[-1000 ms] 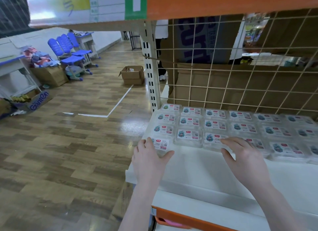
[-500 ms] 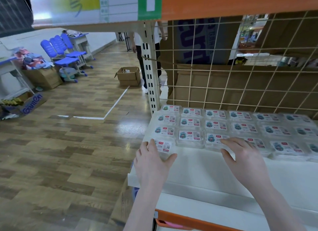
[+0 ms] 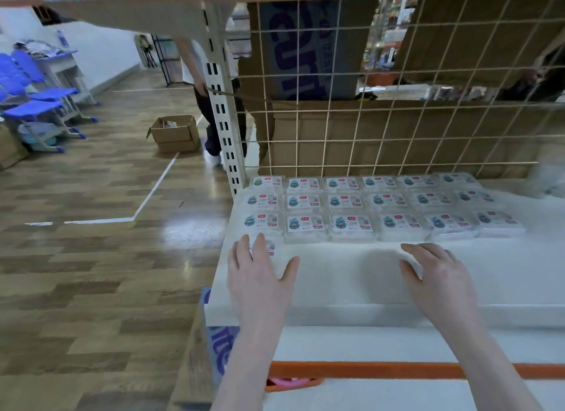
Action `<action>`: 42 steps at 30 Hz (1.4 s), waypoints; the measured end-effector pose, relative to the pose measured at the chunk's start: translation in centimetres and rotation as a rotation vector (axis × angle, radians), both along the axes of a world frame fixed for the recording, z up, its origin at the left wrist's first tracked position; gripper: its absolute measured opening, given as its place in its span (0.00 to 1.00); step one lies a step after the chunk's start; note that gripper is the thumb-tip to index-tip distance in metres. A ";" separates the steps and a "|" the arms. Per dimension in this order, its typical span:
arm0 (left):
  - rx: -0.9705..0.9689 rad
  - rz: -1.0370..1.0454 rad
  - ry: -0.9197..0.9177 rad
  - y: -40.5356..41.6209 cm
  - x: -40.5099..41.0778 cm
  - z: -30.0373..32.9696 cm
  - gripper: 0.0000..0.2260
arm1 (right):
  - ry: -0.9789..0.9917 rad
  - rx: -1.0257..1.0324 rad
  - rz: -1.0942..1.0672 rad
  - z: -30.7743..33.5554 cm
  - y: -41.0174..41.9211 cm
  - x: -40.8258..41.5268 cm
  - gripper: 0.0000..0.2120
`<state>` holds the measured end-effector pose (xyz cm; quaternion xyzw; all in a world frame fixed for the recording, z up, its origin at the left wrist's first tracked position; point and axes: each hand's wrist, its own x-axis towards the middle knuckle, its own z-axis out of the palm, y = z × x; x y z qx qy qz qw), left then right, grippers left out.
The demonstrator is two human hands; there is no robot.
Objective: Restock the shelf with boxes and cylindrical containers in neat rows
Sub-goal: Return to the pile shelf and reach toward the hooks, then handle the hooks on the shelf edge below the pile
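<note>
Clear box (image 3: 269, 245) under flat left hand (image 3: 260, 276); right hand (image 3: 440, 276) spread.

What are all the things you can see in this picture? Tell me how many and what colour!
clear boxes: three rows of six plus one at the front left corner, see-through with white, blue and red labels, on the shelf
shelf: one, white with an orange front edge
wire grid: one, cream, at the back of the shelf
slotted post: one, cream, at the shelf's left end
cardboard box: one, brown, open, on the wooden floor
chairs: a few, blue, far left
another person: one, dark trousers, behind the post
left hand: fingers straight, resting on the front corner box
right hand: relaxed, over the bare shelf, holding nothing
</note>
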<state>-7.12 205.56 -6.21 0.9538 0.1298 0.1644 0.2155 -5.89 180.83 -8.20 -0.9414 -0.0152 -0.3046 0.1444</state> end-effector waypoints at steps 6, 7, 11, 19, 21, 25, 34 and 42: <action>-0.004 -0.086 -0.030 -3.3 -0.4 1.0 0.27 | 0.004 0.031 -0.152 0.3 -4.1 -2.4 0.13; -0.006 -0.105 -0.042 -4.2 -0.5 1.3 0.27 | 0.004 0.037 -0.178 0.4 -5.0 -3.0 0.13; -0.029 -0.193 -0.030 -8.2 -0.7 2.2 0.27 | 0.009 0.065 -0.243 1.0 -8.9 -5.1 0.13; -0.056 -0.367 0.009 -20.4 -3.6 3.5 0.25 | -0.021 0.058 -0.398 1.9 -20.7 -10.8 0.14; -0.059 -0.388 0.009 -24.1 -4.8 3.7 0.25 | -0.033 0.054 -0.429 1.9 -24.1 -12.4 0.15; -0.064 -0.433 0.025 -31.9 -7.5 3.7 0.25 | -0.048 0.049 -0.423 2.1 -31.7 -15.4 0.13; -0.043 -0.541 0.069 -47.6 -9.9 3.7 0.24 | -0.035 0.025 -0.522 3.1 -45.2 -20.8 0.11; -0.033 -0.630 0.038 -58.1 -6.9 3.7 0.23 | -0.099 0.054 -0.618 2.8 -54.3 -19.5 0.14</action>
